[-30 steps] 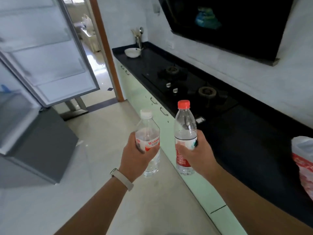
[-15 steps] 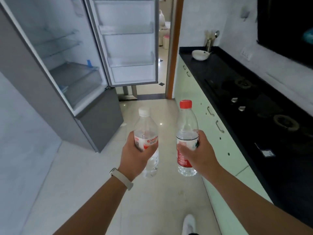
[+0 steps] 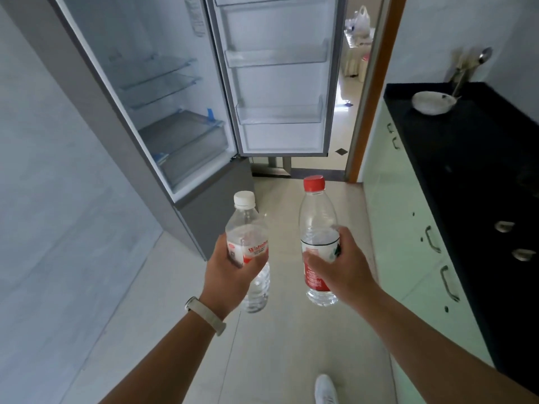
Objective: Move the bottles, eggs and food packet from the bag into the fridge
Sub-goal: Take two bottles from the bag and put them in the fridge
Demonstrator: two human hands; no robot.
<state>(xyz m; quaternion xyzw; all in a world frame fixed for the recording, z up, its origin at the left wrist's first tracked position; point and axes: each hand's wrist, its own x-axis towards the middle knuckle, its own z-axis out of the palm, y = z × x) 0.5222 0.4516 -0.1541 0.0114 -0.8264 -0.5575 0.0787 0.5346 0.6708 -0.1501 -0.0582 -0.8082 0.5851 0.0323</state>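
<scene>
My left hand (image 3: 230,272) grips a clear water bottle with a white cap (image 3: 248,225) around its label. My right hand (image 3: 341,269) grips a taller clear bottle with a red cap (image 3: 316,211) and a red label. Both bottles are upright at chest height above the floor. Ahead on the left stands the open fridge (image 3: 163,91) with glass shelves and a drawer, all bare. Its door (image 3: 277,77) is swung wide, showing bare door racks. The bag, eggs and food packet are out of view.
A black counter (image 3: 481,158) over pale green cabinets (image 3: 408,228) runs along the right, with a white bowl (image 3: 431,102) at its far end. A doorway (image 3: 355,83) opens behind the fridge door. A grey wall runs along the left. My white shoe (image 3: 326,389) shows below.
The view has swung left from the counter and stove to face the open fridge, which is now nearer. Both hands keep holding the bottles in the same pose.
</scene>
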